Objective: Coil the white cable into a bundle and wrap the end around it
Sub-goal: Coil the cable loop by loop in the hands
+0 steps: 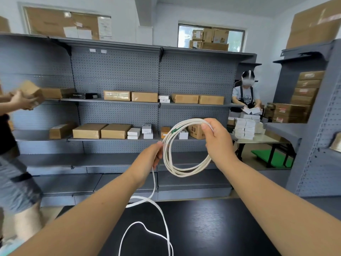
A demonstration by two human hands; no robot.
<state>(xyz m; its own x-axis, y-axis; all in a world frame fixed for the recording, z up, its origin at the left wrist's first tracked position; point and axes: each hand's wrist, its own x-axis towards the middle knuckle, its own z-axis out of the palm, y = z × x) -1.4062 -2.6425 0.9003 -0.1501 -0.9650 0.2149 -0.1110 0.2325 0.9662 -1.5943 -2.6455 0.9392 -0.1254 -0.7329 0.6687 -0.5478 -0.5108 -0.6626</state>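
Fingers (pixel 207 127) of the right hand (pixel 218 143) grip the top of the coiled white cable (pixel 181 173), held in the air above the black table's (pixel 212 228) far edge. The left hand (pixel 149 157) pinches the feeding strand. The loose tail (pixel 137 222), looped on the table, may kink and slacken the coil. Behind stands grey pegboard shelving (pixel 118 71) with cardboard boxes (pixel 88 131).

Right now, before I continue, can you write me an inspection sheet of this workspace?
Surface: black table; loose loops of the tail lie on it.
Job's things: white coil, several loops, held in the air; green mark near its top.
Clutter: nothing seen.
Hands: right hand grips the coil's top; left hand holds the tail beside the coil.
Cables: tail hangs from the left hand down to the table.
Surroundings: grey shelves with boxes; one person at left carrying a box; a second person at the back, headset on.
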